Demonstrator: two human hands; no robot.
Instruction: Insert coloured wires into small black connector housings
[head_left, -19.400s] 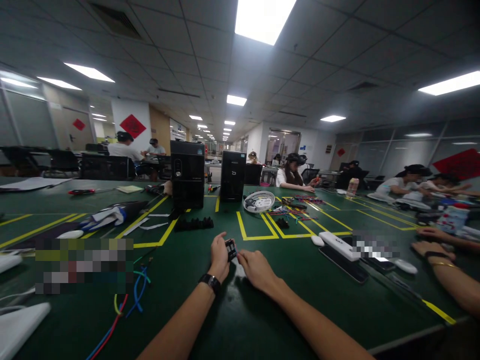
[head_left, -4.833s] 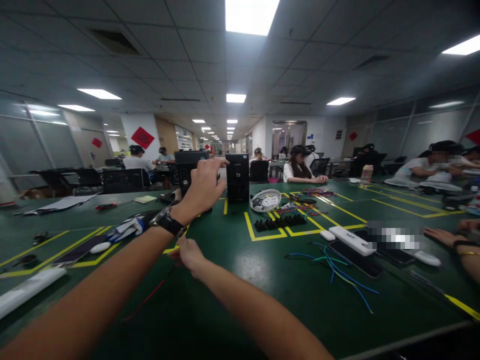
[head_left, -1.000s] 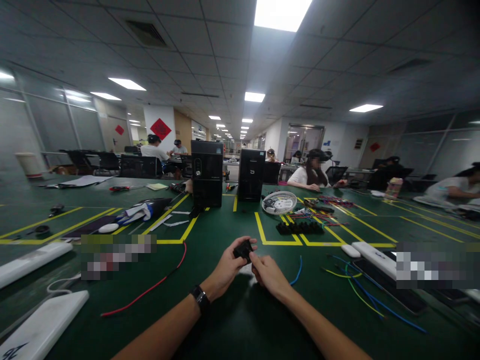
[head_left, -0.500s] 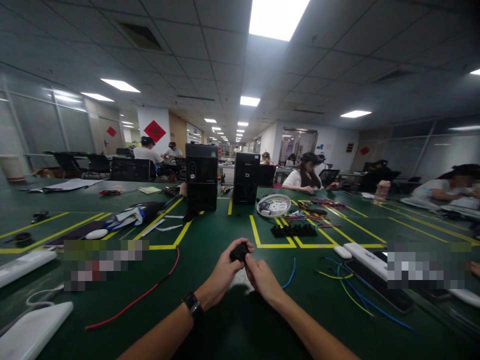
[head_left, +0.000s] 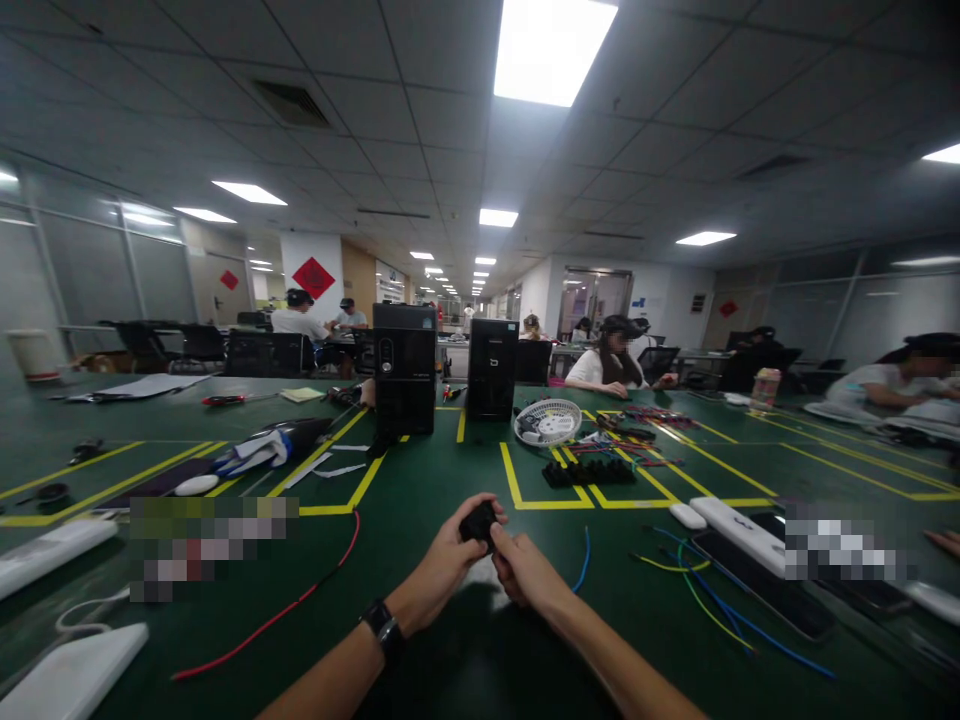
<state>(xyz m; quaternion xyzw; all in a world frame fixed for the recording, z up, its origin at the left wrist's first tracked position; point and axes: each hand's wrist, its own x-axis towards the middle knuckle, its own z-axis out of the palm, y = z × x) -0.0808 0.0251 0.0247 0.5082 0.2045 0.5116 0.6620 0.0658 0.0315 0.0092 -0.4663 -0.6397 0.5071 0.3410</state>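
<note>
A small black block [head_left: 478, 521] is held in front of me above the green table. My left hand [head_left: 442, 545] wraps around its left side, fingers behind and thumb in front. With its fingers curled in, my right hand [head_left: 525, 568] presses its thumb to the block's lower right edge. Fine detail on the block is too dark to make out. To the left lies a red wire [head_left: 285, 610]. A short blue wire [head_left: 583, 560] rests just right of my hands, and several blue and yellow-green wires [head_left: 712, 590] lie farther right.
Two black computer towers [head_left: 405, 370] [head_left: 492, 370] stand ahead. Near them are a white round basket [head_left: 547, 422], a row of black blocks [head_left: 589, 472] and bundled wires [head_left: 660, 420]. White power banks and phones flank me. A person [head_left: 607, 365] sits across the table.
The view has tilted up slightly, so the table things sit lower in the picture. Both hands keep hold of the black block, with only a small shift of the fingers.
</note>
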